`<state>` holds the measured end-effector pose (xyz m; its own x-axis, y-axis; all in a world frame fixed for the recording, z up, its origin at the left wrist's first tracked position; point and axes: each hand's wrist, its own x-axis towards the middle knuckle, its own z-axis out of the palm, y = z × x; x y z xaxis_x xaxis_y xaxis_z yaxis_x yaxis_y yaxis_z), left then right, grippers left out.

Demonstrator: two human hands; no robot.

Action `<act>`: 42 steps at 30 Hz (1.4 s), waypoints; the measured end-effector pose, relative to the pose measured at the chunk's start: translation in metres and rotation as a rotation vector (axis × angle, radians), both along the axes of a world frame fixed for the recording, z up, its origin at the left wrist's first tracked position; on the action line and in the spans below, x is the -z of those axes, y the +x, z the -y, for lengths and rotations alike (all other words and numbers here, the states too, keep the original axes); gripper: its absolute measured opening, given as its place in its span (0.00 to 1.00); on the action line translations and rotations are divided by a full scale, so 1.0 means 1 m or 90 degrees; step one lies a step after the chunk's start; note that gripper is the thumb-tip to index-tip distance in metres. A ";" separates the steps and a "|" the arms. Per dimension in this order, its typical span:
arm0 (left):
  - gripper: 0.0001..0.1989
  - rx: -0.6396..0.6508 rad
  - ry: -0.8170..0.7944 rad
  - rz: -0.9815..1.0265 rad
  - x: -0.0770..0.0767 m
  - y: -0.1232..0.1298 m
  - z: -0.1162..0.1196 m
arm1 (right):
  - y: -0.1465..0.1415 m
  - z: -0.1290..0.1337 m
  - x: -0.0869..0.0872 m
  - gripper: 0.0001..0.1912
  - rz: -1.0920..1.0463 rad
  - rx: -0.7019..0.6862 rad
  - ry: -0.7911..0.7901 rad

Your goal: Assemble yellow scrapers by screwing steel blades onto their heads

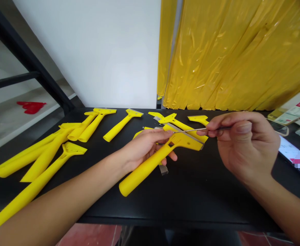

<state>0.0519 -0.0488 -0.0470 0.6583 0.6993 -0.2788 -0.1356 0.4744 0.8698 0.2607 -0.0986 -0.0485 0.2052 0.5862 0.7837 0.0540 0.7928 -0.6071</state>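
Head camera on a black tabletop [108, 205] with a white wall [88, 51] rising right behind it, and yellow plastic sheeting [232, 58] hanging in folds to the right! A black metal frame [24, 51] cuts across the left side, a red shape [31, 107] lies beyond it, and red floor tiles [88, 235] show below the table edge.

Count them up: about eleven yellow plastic scrapers on view, though overlaps make that hard to call exactly. Ten are on the table, fanned out left and centre, and one is in play. The left hand [144, 147] has that held scraper [152, 167], fingers curled tight around its neck, with the butt of the handle angled toward the camera. Along its wide head sits a metal blade [187, 137].

The right hand [244, 147] pinches one thin metal pick [191, 130] in a narrow grip between thumb and fingers, its tip just at the scraper head. One small translucent strip [163, 169] lies under the held scraper.

Far right, one phone [288, 150] with a pixelated screen lies near a printed card [293, 112] with a red label. No writing is legible from here.
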 end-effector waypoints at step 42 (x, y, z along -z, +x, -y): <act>0.10 -0.026 0.149 -0.081 0.002 -0.001 0.005 | -0.006 0.001 -0.003 0.05 0.029 0.053 0.079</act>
